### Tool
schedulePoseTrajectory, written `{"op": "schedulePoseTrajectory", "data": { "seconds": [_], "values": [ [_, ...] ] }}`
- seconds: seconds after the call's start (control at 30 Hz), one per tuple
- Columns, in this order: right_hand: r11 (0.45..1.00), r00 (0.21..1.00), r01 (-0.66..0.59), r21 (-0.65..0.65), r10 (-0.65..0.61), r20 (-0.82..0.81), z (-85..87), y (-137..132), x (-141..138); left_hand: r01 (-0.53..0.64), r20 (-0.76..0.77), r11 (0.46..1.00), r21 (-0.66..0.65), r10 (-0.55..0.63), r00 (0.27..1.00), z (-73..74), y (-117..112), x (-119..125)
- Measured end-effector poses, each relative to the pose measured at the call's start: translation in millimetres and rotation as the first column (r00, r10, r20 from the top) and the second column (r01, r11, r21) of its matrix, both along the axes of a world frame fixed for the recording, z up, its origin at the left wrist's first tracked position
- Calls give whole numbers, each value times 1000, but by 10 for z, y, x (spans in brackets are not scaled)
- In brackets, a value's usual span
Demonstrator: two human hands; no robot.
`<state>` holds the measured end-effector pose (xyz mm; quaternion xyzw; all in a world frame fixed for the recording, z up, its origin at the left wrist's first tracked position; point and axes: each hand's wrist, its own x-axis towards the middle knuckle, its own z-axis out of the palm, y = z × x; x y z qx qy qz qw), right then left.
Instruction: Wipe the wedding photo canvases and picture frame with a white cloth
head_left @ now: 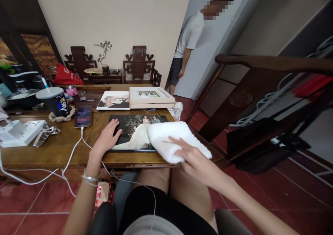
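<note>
The photo [137,138] is on the table [56,157], the cloth [170,134] over its right end. The left hand [108,137] lies flat on its left side, fingers apart. The right hand [193,158] spreads its fingers on the cloth; I can't tell if it grips.

Sits at a brown wooden table [65,155], with the left hand [108,138] spread over the left edge of a glossy wedding photo panel [136,134]. Lays the fingers of the right hand [195,161] on a folded white towel [179,136], covering the panel's near right corner and reaching past its edge. Has a mounted photo [118,103] and a cream picture frame [165,99] side by side just beyond the panel. Has a phone [83,117] at left, plugged into a white cable [82,132], near a claw clip [46,135], a power strip [32,131] and a lidded cup [56,101]. Faces carved chairs [139,62], a bonsai [105,68] between them, and a person [192,30] in a white T-shirt standing at right.
</note>
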<state>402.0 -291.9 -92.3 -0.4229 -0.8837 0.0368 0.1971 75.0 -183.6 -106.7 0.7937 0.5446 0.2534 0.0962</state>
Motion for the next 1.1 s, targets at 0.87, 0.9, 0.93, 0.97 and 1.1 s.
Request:
{"op": "schedulePoseTrajectory", "data": {
  "seconds": [0.87,0.9,0.93,0.97,1.1],
  "values": [
    [972,971,230,39,-232,52,62,919,-232,22,-5,1000,-2,-22,1000,12,40,-40],
    [974,974,222,41,-224,46,28,753,-216,23,-7,1000,-1,-23,1000,10,42,-37],
    [978,977,206,39,-207,40,-2,576,-199,23,-8,1000,0,-23,1000,8,43,-34],
    [984,984,172,33,-174,39,-25,394,-183,22,-9,1000,2,-22,1000,5,43,-31],
    [998,998,56,39,-57,29,-49,-230,-166,6,-5,1000,1,-6,1000,-7,30,-17]
  ]
}}
